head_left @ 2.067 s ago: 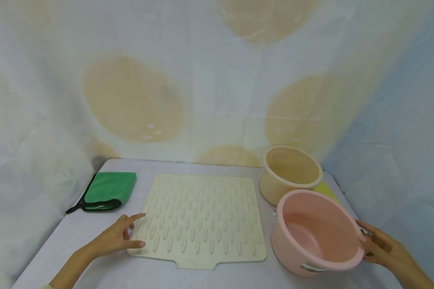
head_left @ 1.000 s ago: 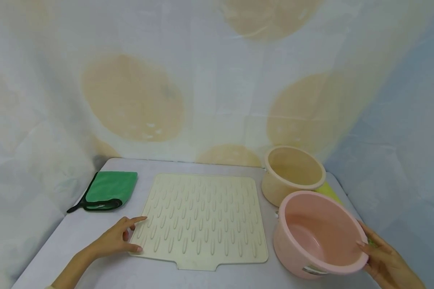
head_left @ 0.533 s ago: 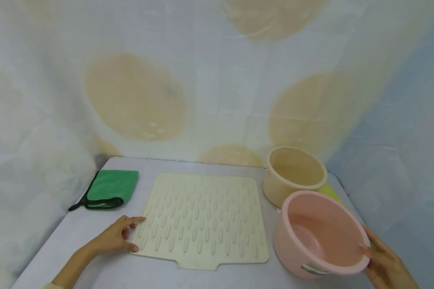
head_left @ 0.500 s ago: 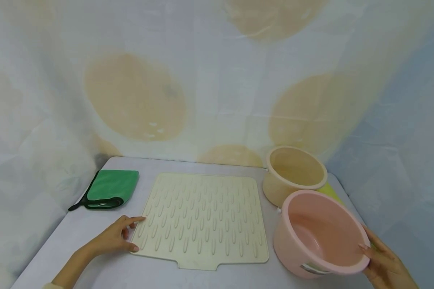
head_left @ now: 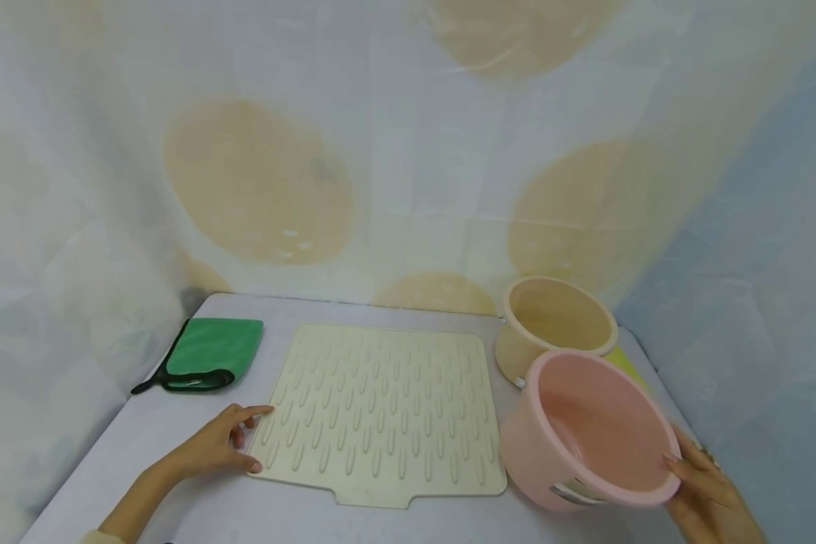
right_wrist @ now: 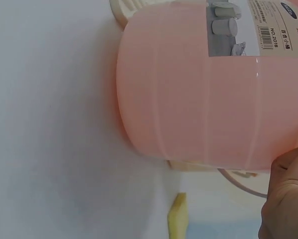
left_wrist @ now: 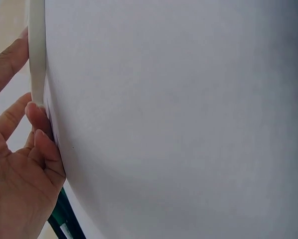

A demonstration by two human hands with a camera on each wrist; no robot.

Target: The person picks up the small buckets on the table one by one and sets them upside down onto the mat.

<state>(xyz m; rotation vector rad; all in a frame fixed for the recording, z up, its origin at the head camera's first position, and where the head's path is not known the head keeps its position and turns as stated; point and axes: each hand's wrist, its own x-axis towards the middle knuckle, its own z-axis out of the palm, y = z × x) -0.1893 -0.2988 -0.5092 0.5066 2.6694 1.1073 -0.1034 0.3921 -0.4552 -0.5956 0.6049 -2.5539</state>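
Observation:
In the head view a cream mat (head_left: 381, 415) with raised oval ridges lies flat on the white table. My left hand (head_left: 214, 444) touches its left edge, thumb at the front corner and index finger further up, the two spread apart. The left wrist view shows fingertips against the mat's edge (left_wrist: 37, 55), with other fingers (left_wrist: 49, 149) bent below. At the mat's right side, my right hand (head_left: 703, 491) grips a pink bucket (head_left: 605, 431) by its rim, thumb inside. The bucket leans, its mouth facing me. Its labelled side (right_wrist: 204, 99) fills the right wrist view.
A cream bucket (head_left: 557, 317) stands behind the pink one. Something yellow (head_left: 624, 364) lies beside it, partly hidden. A green folded cloth (head_left: 217, 344) with a black-edged, handled piece (head_left: 197, 380) lies at the left. Patterned fabric walls (head_left: 408, 151) enclose the table.
My right hand has shifted the pink bucket slightly left, so it now meets the mat's right front corner and leans more. The left hand's thumb has settled on the mat's corner.

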